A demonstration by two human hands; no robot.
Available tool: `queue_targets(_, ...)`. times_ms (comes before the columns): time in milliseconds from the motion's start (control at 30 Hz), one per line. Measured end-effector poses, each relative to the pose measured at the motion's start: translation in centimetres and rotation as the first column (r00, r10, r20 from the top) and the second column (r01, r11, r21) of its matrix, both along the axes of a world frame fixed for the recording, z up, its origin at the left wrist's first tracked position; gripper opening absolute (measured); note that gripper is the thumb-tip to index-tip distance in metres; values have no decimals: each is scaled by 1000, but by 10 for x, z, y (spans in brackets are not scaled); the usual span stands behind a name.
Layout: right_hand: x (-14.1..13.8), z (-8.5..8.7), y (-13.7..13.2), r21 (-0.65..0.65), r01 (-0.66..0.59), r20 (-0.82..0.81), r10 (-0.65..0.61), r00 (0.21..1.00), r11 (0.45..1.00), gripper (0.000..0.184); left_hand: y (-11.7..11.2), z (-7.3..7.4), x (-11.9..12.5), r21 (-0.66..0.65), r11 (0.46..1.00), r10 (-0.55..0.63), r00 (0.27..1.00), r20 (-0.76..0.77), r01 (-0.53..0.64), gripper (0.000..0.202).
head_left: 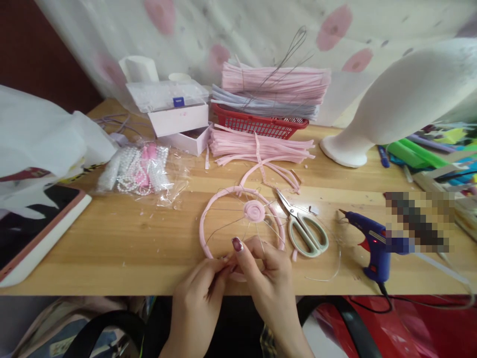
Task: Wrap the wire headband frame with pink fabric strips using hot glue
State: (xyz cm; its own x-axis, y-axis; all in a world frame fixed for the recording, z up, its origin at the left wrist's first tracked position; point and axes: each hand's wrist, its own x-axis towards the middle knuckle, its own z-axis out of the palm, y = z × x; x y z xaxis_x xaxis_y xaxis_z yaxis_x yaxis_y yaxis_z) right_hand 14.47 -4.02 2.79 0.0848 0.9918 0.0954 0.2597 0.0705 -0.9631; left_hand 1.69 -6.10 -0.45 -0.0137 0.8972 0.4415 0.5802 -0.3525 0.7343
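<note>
A ring wrapped in pink pipe cleaner (204,219) lies at the table's front edge, with thin wires running inward to a coiled pink disc (254,212). My left hand (203,286) pinches at the near rim of the ring; its fingertips meet those of my right hand (266,271). The right hand is closed too, thumb uppermost, over the same stretch of rim. What lies between the fingertips is hidden, though part of the pink rim shows just below them. Close to the ring's right side rest scissors (307,231) with pale handles, blades partly apart.
A blue glue gun (376,243) stands at right, its cord hanging over the edge. Behind are pink pipe cleaner bundles (261,146), a red basket (253,122) and a white foam form (395,104). Bagged pearl beads (139,169) and a tablet (84,199) lie left.
</note>
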Motion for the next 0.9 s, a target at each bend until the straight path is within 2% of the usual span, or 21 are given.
queue_targets(200, 2, -1, 2, -38, -58, -74, 55, 996, 998, 41, 0, -1, -1, -56, 998, -16, 998, 63, 19, 15)
queue_targets(367, 0, 1, 4, -50, -58, -57, 55, 997, 997, 44, -3, -3, -1, -52, 998, -35, 991, 127, 42, 4)
queue_targets(433, 0, 1, 3, -67, -62, -48, 59, 997, 996, 46, -4, -3, 0, -60, 997, -43, 987, 154, 53, 6)
queue_targets(800, 0, 0, 3, -33, -117, -45, 116, 992, 993, 49, -2, -4, -1, -123, 991, -38, 994, 106, 51, 18)
queue_targets(900, 0, -2, 3, -37, -104, -55, 102, 993, 994, 49, -3, -5, -1, -129, 990, -40, 994, 101, 53, 14)
